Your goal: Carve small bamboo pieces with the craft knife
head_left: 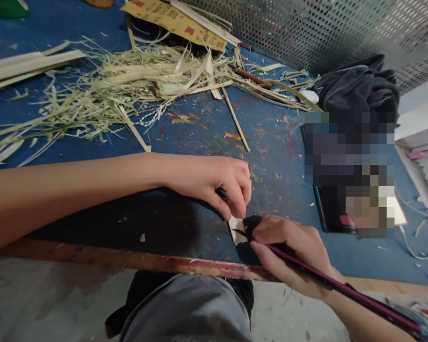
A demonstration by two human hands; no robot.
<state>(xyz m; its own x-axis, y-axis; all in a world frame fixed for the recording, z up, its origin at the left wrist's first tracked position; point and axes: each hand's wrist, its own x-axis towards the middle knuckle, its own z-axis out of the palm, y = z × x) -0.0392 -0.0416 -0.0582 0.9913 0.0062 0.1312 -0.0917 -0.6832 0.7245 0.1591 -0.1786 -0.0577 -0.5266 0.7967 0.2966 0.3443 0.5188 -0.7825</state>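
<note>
Here's the blue table (278, 180) filling the scene, a heap of shavings (128, 85) sprawling along its far side! Cutting across the lower right is the long purple-handled knife (342, 288), gripped firmly near its blade by the right hand (303, 240), fingers closed around it. The left hand (224, 178) curls alongside, thumb and forefinger nearly together, pinning one end of the small pale strip (237, 224), which lies near the front edge, right under the dark blade!
</note>
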